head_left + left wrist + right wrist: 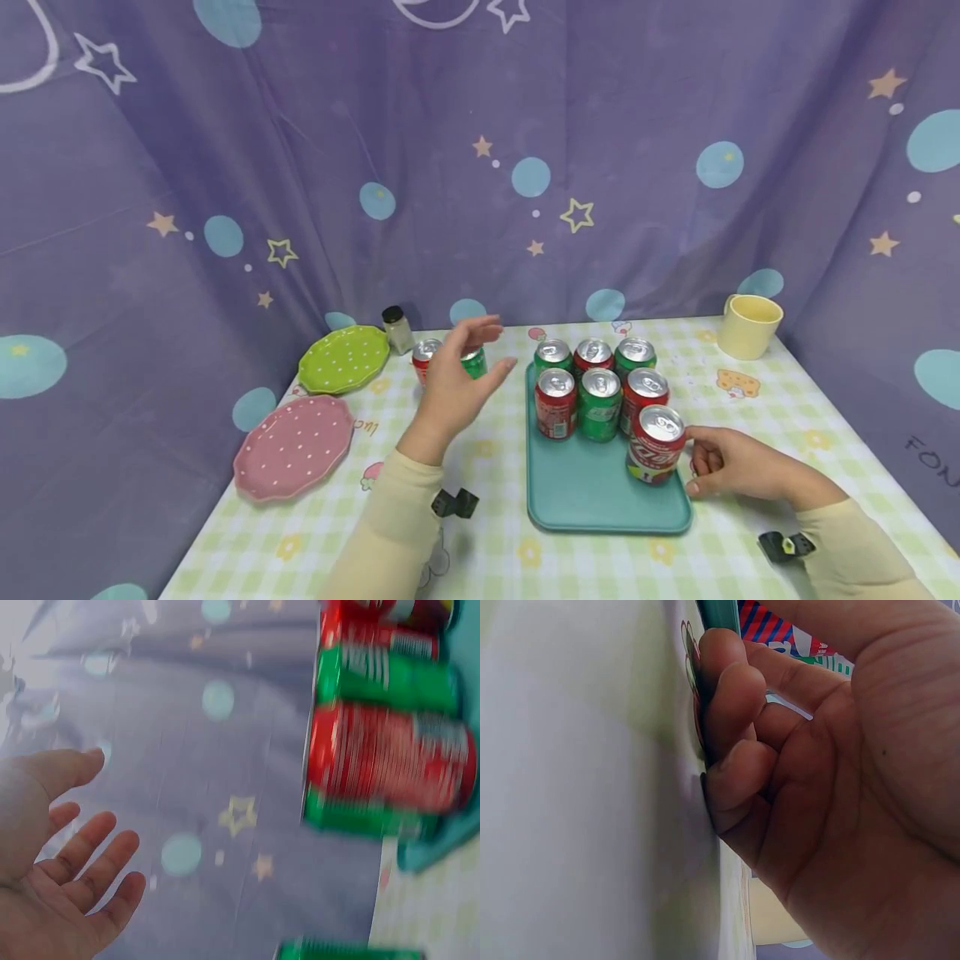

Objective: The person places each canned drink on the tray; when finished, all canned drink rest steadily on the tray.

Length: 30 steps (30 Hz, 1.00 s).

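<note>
A teal tray point(600, 500) holds several red and green soda cans in rows. The nearest red can point(656, 446) stands alone at the tray's front right. My right hand point(720, 467) rests on the tablecloth just right of that can, fingers loosely curled against the table and holding nothing; the right wrist view shows the curled fingers point(735, 750) beside the tray's edge point(720, 611). My left hand point(457, 375) hovers with spread fingers in front of a green can point(474, 362) and a red can point(426, 354) left of the tray. Its bare palm point(67, 862) appears in the blurred left wrist view.
A green dotted plate point(345, 358) and a pink dotted plate point(294, 446) lie at the left. A small shaker point(397, 329) stands behind the loose cans. A yellow mug point(750, 325) sits at the back right. Purple curtain closes three sides.
</note>
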Available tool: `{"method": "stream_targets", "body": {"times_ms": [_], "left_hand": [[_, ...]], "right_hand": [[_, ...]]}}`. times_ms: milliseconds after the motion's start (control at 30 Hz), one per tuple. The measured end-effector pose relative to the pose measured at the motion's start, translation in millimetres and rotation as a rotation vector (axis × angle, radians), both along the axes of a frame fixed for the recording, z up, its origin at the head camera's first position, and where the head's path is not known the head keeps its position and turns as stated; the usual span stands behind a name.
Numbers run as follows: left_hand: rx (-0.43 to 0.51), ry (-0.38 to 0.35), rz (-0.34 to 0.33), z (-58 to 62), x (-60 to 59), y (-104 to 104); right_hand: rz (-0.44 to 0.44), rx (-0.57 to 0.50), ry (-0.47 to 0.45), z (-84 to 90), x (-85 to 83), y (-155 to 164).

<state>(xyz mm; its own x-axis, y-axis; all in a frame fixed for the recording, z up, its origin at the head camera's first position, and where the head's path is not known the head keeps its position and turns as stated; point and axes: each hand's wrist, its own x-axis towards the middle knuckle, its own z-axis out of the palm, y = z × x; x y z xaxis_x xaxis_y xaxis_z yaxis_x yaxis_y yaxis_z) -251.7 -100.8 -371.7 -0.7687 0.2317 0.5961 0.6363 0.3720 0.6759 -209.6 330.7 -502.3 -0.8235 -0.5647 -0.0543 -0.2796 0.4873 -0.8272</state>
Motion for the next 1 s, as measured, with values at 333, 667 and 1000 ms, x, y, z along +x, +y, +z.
{"method": "stream_targets", "body": {"times_ms": [333,667,1000], "left_hand": [[0.247,-0.098,0.25,-29.8,-52.6,-91.9],[0.344,-0.357,0.245,-86.3,-80.8,-122.4],[0.285,-0.471,0.187,-126.9,-90.7,-109.1]], "right_hand": [[0.005,0.027,0.01,-0.1,0.5,0.0],[0.012,0.027,0.024,0.6,0.6,0.2],[0.019,0.013,0.017,1.5,1.5,-0.2]]}}
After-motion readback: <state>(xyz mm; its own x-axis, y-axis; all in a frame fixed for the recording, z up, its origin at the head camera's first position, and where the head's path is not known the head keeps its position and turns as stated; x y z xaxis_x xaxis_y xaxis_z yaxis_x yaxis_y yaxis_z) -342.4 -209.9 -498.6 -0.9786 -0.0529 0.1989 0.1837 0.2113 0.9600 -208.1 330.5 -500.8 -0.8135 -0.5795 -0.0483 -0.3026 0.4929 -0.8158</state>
